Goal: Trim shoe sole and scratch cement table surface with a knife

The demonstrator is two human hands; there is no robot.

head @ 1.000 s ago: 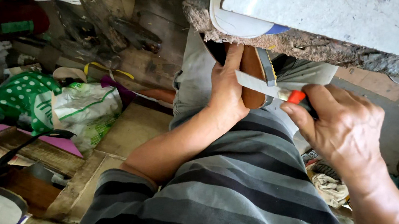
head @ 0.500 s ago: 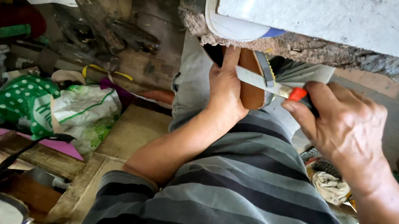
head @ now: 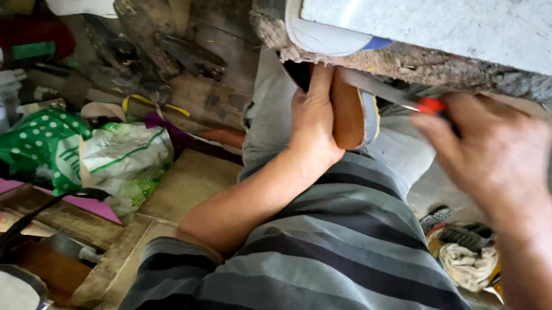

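Observation:
My left hand (head: 314, 121) grips a brown shoe sole (head: 348, 118) with a grey and yellow edge, holding it against my lap under the rough edge of a worktop (head: 439, 63). My right hand (head: 491, 155) holds a knife (head: 394, 94) with a red and black handle. Its blade lies across the top of the sole, partly hidden by the worktop's edge. My striped grey shirt fills the bottom of the view.
A white board (head: 457, 20) lies on the worktop. At left sit a green dotted bag (head: 49, 143), a white and green sack (head: 126, 159), a red cylinder (head: 12, 42), wooden boxes (head: 45, 239) and scattered tools. Rags and a sandal (head: 466, 249) lie at right.
The sole and both hands have moved up under the worktop's edge. My right hand has shifted up and right with the knife, and is blurred now.

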